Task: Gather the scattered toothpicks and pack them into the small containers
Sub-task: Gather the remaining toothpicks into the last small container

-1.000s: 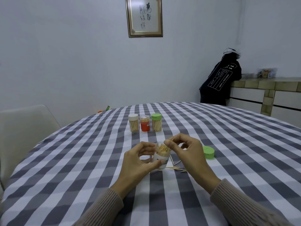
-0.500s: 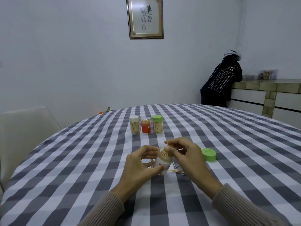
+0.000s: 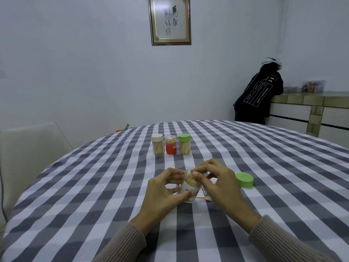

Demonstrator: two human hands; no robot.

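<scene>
Here, everything is placed from the small clear open container (image 3: 189,190) packed with pale wooden toothpicks, held tilted just above the grey-and-white checked tablecloth (image 3: 94,186). Left of it, the left hand (image 3: 162,193) grips its body, fingers and thumb curled round it. Beyond it stand three closed containers in a row: a white-lidded jar (image 3: 157,144), an orange-labelled jar (image 3: 171,145) and a green-lidded jar (image 3: 184,144). At its mouth, the right hand (image 3: 219,183) has thumb and forefinger pinched together on the toothpick tips. Just right of its base lie a few loose toothpicks (image 3: 204,199). Further right sits a round green plastic lid (image 3: 244,179).
</scene>
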